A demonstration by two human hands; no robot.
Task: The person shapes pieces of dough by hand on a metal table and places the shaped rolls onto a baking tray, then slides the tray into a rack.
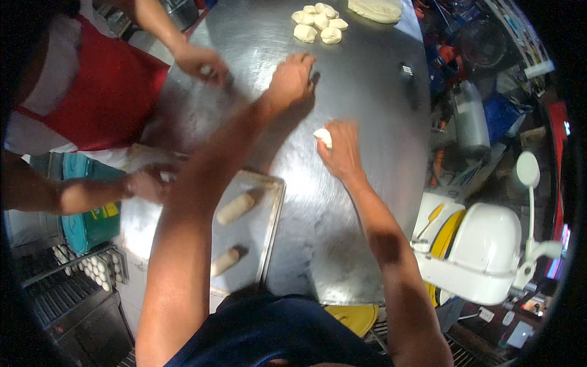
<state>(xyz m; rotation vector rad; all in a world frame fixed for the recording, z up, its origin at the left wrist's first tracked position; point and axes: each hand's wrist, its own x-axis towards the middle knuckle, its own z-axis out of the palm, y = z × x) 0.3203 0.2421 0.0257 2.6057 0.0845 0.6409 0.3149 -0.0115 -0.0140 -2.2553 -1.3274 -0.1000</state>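
My left hand [292,79] reaches far over the steel table, its fingers curled down against the surface. Whatever lies beneath that palm, if anything, is hidden. Closer to me, my right hand [343,147] is closed round a small pale dough piece [323,138], part of which shows at the thumb side. Beyond both hands sits a cluster of several dough pieces [321,21], and a larger slab of dough [376,8] lies at the far edge. Two rolled dough logs [236,208] rest on a metal baking tray [275,211], partly covered by my left forearm.
At the left, a co-worker in a red apron [104,92] works at the same steel table [367,79]; that person's hands [199,61] blur over it. A white tabletop machine [486,244] stands at the right. Egg trays [98,269] and a teal bin [92,202] are lower left.
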